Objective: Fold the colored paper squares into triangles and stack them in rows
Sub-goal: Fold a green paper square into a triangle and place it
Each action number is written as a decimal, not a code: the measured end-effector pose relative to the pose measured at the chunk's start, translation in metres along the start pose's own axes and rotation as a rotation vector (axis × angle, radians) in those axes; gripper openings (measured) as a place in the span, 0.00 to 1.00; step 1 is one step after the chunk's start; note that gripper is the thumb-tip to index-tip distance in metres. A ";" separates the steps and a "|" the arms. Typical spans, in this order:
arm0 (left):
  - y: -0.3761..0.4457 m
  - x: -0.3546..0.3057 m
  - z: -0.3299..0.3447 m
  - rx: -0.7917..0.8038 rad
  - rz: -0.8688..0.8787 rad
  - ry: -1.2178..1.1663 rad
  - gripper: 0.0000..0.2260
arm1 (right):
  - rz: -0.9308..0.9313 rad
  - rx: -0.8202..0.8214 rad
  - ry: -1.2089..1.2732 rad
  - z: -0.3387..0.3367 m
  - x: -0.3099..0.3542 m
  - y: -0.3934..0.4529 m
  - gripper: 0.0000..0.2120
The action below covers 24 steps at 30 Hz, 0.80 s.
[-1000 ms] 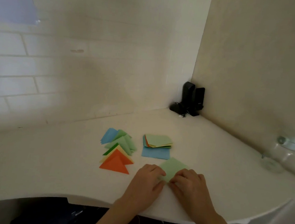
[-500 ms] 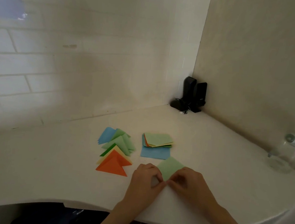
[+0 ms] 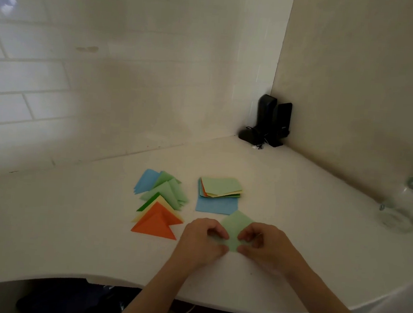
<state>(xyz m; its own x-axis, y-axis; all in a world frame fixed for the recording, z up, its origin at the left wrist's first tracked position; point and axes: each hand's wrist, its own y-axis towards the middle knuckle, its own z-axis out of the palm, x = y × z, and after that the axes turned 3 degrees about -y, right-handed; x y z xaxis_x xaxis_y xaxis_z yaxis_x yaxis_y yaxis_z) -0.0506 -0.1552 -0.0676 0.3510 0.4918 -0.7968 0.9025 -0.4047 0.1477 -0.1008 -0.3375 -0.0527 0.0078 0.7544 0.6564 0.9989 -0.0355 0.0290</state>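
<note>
A light green paper square [image 3: 235,225] lies on the white table [image 3: 69,231] near its front edge. My left hand [image 3: 202,239] pinches its near left part and my right hand [image 3: 265,244] pinches its near right part, fingers curled over the paper. The near corner is lifted between my hands. Behind it sits a stack of unfolded squares [image 3: 220,191], green on top and blue at the bottom. To the left lies a row of folded triangles [image 3: 159,202], blue and green at the back, an orange triangle [image 3: 155,225] in front.
Two black speakers [image 3: 272,122] stand in the far corner where the walls meet. A clear glass object [image 3: 400,210] sits at the right edge by the wall. The table's curved front edge runs just below my wrists.
My hands have drawn slightly apart on the green square, and its near corner has come up between my fingers. The stacks have not moved.
</note>
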 end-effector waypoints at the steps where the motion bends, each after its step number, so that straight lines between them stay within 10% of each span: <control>1: 0.000 0.001 -0.001 0.005 0.005 0.002 0.10 | 0.000 0.014 0.012 -0.002 -0.001 -0.001 0.10; 10: -0.015 0.007 -0.017 0.162 0.120 -0.051 0.18 | -0.018 0.016 -0.205 0.007 0.010 -0.010 0.05; 16: -0.025 0.010 -0.012 0.004 0.351 0.165 0.17 | -0.139 0.081 -0.199 -0.004 0.010 -0.016 0.03; 20: -0.025 0.007 -0.008 -0.031 0.419 0.331 0.10 | -0.187 0.075 -0.205 -0.017 0.006 -0.017 0.23; 24: -0.031 -0.002 0.000 -0.107 0.411 0.398 0.09 | -0.221 -0.024 -0.142 -0.016 -0.008 -0.026 0.12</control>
<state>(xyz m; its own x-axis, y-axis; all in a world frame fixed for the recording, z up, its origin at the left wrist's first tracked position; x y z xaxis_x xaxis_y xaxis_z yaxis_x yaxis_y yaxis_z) -0.0793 -0.1431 -0.0704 0.7262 0.5711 -0.3828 0.6850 -0.5538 0.4733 -0.1275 -0.3529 -0.0464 -0.2020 0.8299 0.5200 0.9758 0.1254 0.1790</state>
